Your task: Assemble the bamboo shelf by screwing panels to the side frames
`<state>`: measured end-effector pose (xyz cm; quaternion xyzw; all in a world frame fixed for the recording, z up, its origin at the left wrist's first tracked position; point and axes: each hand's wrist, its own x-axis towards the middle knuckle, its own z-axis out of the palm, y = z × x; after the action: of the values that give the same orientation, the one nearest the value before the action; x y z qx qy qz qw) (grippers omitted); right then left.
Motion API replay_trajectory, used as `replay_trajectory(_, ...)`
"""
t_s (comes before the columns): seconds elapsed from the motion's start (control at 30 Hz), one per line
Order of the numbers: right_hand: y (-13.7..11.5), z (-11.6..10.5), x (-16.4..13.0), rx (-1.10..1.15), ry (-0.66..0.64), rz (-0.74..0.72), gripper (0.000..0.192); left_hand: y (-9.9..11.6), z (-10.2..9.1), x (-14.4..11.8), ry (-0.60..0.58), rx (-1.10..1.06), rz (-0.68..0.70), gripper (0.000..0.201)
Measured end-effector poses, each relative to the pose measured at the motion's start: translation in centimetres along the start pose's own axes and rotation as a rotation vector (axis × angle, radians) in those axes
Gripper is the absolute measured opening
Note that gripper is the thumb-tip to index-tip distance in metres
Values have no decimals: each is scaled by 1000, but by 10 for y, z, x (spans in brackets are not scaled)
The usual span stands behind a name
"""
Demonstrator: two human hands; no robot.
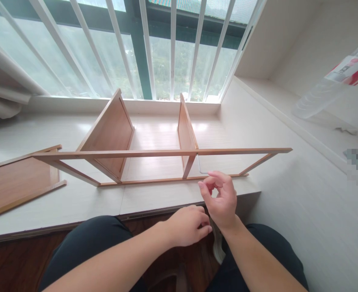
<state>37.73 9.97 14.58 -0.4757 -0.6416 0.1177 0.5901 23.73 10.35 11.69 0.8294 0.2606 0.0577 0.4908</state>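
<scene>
A wooden frame [148, 153] with two upright panels, a left panel [108, 138] and a right panel [185, 127], stands on the pale ledge. From its front rail, by the right panel, hangs a thin L-shaped hex key [199, 164]. My right hand [223, 196] is at the key's free end, index fingertip against or very near it. Its fingers are bent, with thumb and index apart. Below the ledge's front edge, my left hand [189, 225] hangs loosely curled between my knees. Nothing shows between its fingers; its palm is hidden.
Another wooden panel [20, 178] lies at the left on the ledge [84, 202]. On a side shelf at the right is a clear plastic bottle [328, 85]. White window bars [173, 52] rise behind, and a grey curtain [5, 81] hangs at the far left.
</scene>
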Motion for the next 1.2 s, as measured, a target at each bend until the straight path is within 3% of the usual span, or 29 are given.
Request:
replay_trajectory(0.17, -1, 0, 1, 6, 6, -14, 38, -11, 10, -4, -144, 263, -37, 25)
replay_trajectory(0.37, -3, 0, 2, -14, -4, -20, 36, -16, 16, -9, -269, 414, -48, 28)
replay_trajectory(1.2, -2, -2, 1, -27, -14, -8, 35, -8, 13, -10, -395, 559, -92, 35)
